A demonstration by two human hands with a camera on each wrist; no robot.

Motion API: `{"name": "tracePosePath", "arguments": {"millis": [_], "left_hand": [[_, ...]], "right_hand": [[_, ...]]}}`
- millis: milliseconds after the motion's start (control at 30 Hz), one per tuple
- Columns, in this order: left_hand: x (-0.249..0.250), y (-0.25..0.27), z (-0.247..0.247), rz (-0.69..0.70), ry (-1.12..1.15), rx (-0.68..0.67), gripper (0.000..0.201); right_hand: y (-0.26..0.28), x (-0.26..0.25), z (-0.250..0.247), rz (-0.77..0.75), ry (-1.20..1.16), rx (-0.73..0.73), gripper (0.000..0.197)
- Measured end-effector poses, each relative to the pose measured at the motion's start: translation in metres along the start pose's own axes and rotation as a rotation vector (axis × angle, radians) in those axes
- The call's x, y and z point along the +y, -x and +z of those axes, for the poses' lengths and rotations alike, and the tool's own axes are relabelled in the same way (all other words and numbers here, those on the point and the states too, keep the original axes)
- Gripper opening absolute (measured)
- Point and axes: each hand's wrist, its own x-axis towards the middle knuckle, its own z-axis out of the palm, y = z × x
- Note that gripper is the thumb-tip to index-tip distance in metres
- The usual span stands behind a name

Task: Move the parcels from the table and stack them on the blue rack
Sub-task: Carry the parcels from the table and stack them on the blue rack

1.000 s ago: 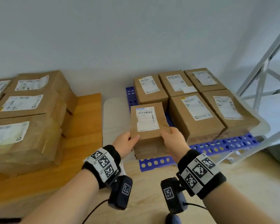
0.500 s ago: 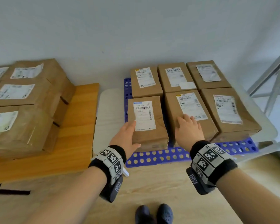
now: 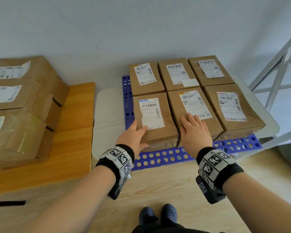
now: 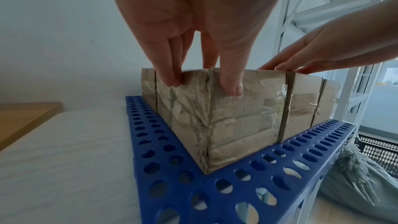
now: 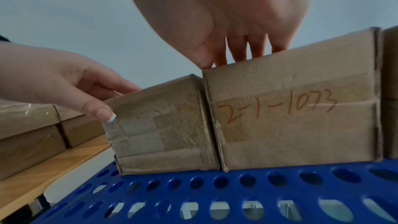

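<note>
- Six parcels (image 3: 183,101) fill the blue rack (image 3: 161,158).
- Left hand (image 3: 133,137) grips the front-left corner parcel (image 3: 154,118), thumb curled over its front face.
- Right hand (image 3: 195,133) lies flat, fingers spread, on the front-middle parcel (image 3: 193,108).

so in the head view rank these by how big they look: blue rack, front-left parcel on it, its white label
1. blue rack, widest, though parcels cover most of it
2. front-left parcel, the one the left hand holds at its near corner
3. white label, covering only part of that parcel's top
</note>
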Motion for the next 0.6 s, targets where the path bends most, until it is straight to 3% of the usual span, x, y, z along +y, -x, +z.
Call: {"name": "tracePosePath", "arguments": {"millis": [267,500,600], "left_hand": [[0.006,0.004,0.004,-0.038,0.129,0.031,0.066],[0.024,0.003,0.007,-0.155,0.258,0.155,0.076],[0.036,-0.001,0.013,-0.204,0.205,0.236,0.081]], "right_hand": [[-0.001,0.0,-0.001,0.012,-0.016,-0.006,0.048],[-0.001,0.02,-0.015,0.062,-0.411,0.074,0.045],[0.002,0.05,-0.028,0.093,-0.427,0.156,0.051]]}}
